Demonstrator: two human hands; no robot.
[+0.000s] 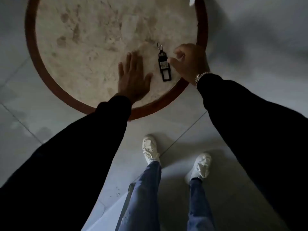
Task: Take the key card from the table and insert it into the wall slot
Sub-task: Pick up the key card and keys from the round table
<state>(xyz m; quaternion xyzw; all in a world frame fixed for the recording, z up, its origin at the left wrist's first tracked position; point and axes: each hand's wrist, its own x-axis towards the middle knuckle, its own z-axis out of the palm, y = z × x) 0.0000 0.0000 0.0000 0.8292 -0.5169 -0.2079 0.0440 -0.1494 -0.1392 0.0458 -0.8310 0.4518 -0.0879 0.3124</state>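
A black key card [164, 66] with a small metal ring at its far end lies flat on the round stone-topped table [86, 39], near the table's right front edge. My left hand [133, 77] rests flat on the tabletop just left of the card, fingers spread. My right hand [188, 62] hovers at the card's right side, fingers curled, with a fingertip touching or almost touching the card's edge. Neither hand holds the card. No wall slot is in view.
The table has a dark red-brown wooden rim [31, 52]. Pale floor tiles [183, 124] surround it. My legs in blue jeans and white shoes [150, 149] stand just in front of the table. The scene is dim.
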